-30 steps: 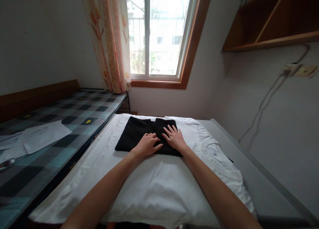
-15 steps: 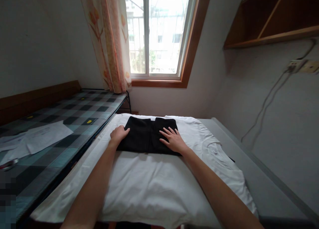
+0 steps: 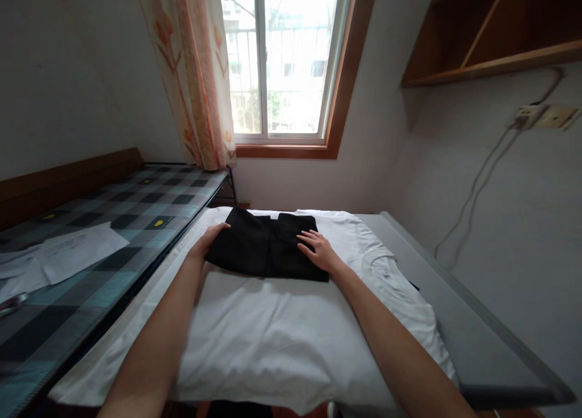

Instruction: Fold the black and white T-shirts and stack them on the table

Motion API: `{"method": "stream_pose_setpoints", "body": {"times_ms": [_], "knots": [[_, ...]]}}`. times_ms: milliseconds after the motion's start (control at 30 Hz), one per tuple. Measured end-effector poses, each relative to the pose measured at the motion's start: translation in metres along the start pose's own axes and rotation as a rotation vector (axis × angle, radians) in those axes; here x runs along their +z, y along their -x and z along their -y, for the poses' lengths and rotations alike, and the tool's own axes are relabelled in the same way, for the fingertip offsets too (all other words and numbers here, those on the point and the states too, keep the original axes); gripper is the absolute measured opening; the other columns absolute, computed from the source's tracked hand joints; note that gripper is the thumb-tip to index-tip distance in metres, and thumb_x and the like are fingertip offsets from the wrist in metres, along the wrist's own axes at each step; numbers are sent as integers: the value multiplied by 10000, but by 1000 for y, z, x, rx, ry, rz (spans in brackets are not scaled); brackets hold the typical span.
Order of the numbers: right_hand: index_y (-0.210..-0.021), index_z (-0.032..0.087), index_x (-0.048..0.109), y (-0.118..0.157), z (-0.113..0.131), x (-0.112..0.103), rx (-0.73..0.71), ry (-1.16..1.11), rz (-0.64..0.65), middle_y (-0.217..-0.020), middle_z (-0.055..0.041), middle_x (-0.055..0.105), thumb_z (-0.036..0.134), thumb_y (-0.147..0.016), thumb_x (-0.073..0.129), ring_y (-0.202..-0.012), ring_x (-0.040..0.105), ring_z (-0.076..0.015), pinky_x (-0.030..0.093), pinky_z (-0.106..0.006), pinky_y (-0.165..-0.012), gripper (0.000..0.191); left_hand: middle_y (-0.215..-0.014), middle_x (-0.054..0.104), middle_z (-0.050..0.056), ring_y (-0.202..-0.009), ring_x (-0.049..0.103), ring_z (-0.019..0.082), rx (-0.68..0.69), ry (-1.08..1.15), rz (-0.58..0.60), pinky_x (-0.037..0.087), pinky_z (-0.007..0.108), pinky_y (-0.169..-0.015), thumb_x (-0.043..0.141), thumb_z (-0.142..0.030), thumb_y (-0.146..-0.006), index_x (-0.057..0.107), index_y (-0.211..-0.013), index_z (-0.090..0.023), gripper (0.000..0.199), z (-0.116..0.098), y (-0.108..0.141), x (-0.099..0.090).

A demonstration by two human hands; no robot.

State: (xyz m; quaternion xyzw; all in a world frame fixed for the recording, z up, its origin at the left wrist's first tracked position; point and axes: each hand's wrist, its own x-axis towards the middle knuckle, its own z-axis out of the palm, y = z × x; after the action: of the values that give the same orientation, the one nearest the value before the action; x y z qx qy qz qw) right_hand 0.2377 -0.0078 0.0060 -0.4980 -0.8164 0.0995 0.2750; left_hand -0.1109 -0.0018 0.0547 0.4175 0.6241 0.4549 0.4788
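Own body: bare arms, bare hands

Left forearm (image 3: 157, 327) and right forearm (image 3: 382, 333): slim, smooth outline, tapering toward the hands, uncovered to lower edge of view. Left hand (image 3: 209, 240), right hand (image 3: 321, 252): bare. Nail detail too small to read.

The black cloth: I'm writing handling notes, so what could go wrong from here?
The black cloth could skew or crease: the left hand grips its left edge while the right hand rests on the other side. Shifting it might also drag the white shirt underneath, which shows wrinkles.
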Motion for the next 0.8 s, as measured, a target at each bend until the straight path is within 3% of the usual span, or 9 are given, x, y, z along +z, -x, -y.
{"method": "stream_pose_setpoints", "body": {"times_ms": [100,200,333,433,500,600,700,800], "knots": [[-1258,230,618,1,0,3,3,-9,-10,-1373,-52,539,498,-909,452,-1346,363,-261,292,-440,-1110,470,-751,727,58,-756,688,229,-93,195,141,571,346,-712,559,-301,-759,676,-810,-142,203,-16,-2,9],[-1217,238,646,0,1,4,6,-56,-47,-1349,-57,560,522,-893,470,-1340,369,-273,283,-459,-1106,466,-676,694,46,-662,658,189,-34,157,163,556,322,-667,531,-303,-795,644,-746,-145,201,-42,-7,26],[-1055,250,714,-4,3,-2,73,-280,-216,-1178,-59,672,595,-879,435,-1252,473,-272,312,-463,-1073,477,-603,620,-8,-520,571,109,117,77,188,494,242,-557,614,-335,-781,626,-768,-139,197,-77,-6,73],[-994,198,716,-7,4,-10,229,-601,-327,-960,-79,727,688,-865,324,-1004,627,-250,435,-409,-944,641,-687,636,-12,-509,557,80,238,13,331,452,203,-512,686,-376,-753,655,-959,-149,309,-86,5,116],[-967,161,711,-8,3,-14,367,-844,-323,-849,-86,728,740,-839,271,-853,662,-231,497,-352,-803,739,-773,656,21,-590,608,111,379,-139,458,476,221,-541,657,-440,-782,637,-1082,-153,415,-79,15,136],[-860,153,704,-9,1,-16,507,-1035,-269,-774,-75,720,741,-778,421,-763,663,-228,507,-299,-645,658,-921,668,74,-791,649,172,640,-380,436,531,298,-697,578,-475,-841,636,-1116,-150,430,-54,29,147],[-797,149,680,-10,-2,-14,539,-981,-257,-735,-61,712,555,-684,672,-718,656,-216,504,-284,-609,421,-1165,608,107,-1061,594,230,888,-577,372,474,388,-941,538,-484,-868,618,-1189,-193,440,-22,44,140],[-886,134,665,-11,-3,-13,539,-880,-259,-778,-73,715,368,-664,705,-725,658,-204,512,-287,-633,326,-1369,479,109,-1292,423,310,1072,-777,357,353,482,-1071,633,-499,-797,535,-1309,-253,576,6,59,131]]}}
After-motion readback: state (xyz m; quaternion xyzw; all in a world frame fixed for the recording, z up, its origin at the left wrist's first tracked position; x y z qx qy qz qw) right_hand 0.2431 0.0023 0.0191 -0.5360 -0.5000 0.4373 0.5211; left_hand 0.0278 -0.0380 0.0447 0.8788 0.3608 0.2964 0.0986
